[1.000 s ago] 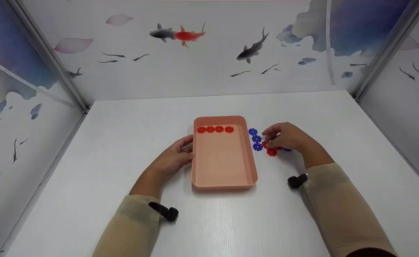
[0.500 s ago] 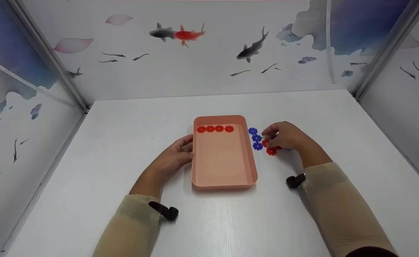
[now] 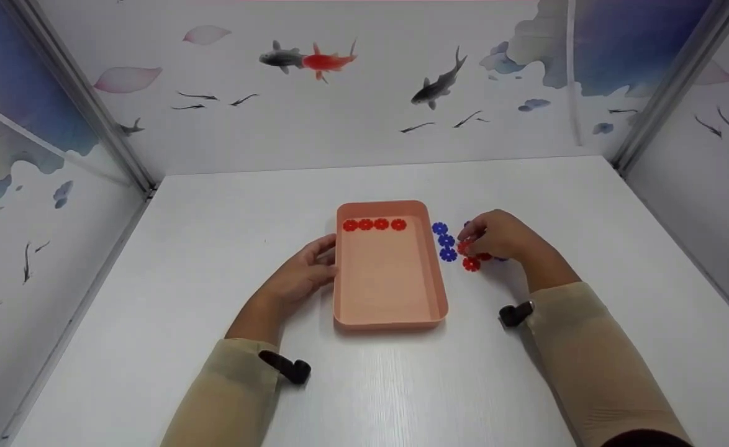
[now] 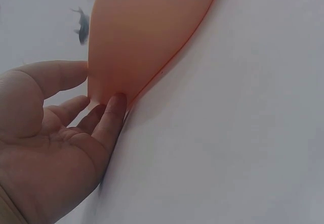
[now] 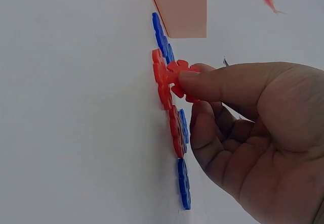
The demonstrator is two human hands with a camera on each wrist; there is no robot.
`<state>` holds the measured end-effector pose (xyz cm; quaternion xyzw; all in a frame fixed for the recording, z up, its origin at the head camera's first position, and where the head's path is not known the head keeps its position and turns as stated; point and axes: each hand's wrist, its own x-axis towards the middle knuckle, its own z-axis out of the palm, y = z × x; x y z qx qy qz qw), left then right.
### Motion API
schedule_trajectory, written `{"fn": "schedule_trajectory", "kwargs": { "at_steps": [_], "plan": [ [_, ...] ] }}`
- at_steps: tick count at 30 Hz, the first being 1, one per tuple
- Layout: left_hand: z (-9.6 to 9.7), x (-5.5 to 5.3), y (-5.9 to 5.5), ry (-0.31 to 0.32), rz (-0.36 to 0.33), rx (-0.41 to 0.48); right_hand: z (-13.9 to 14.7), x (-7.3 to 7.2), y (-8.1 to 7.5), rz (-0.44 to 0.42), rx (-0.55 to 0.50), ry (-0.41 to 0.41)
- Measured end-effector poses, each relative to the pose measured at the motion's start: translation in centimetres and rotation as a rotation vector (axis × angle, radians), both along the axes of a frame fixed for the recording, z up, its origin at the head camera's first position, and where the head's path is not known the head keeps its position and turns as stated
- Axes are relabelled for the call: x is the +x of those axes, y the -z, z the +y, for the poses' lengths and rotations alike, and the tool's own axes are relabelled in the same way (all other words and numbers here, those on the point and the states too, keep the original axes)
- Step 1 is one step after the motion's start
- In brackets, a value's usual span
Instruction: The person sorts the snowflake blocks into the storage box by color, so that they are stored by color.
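Fish pictures covered the walls around the white worktop point(image 3: 215, 261). The right hand point(image 3: 501, 237) pinched a red flower point(image 5: 178, 73) lifted just off the pile of flowers point(image 3: 457, 248) beside the tray point(image 3: 389, 310). The left hand point(image 3: 299, 276) lay flat, fingers touching the tray's left wall. Four red flowers point(image 3: 374, 225) sat in a row at the tray's far end, so some sorting looked done. More red and blue ones were left outside. Only the right wrist view showed the pinch; only the head view showed the row.
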<state>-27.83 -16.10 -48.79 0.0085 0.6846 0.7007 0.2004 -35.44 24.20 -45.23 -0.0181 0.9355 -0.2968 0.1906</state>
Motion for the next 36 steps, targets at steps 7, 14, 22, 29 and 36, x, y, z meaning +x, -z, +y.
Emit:
{"fn": "schedule_trajectory", "kwargs": {
  "at_steps": [7,14,22,29,36],
  "plan": [
    [0.1,0.0,0.0,-0.002,-0.006,-0.006,0.3,0.2,-0.4,0.009,-0.011,-0.007],
    [0.1,0.1,-0.1,-0.009,-0.002,-0.026,0.1,0.6,-1.5,0.032,-0.124,0.045],
    [0.1,-0.1,-0.1,-0.019,-0.02,0.002,-1.8,1.2,-2.8,0.082,-0.273,0.054],
    [0.2,-0.1,0.0,-0.014,-0.008,0.0,-4.7,1.8,-3.8,0.064,-0.38,0.041],
    [0.0,-0.1,0.1,-0.02,-0.009,-0.017,-7.6,2.1,-4.4,0.064,-0.539,-0.001]
  ]
}}
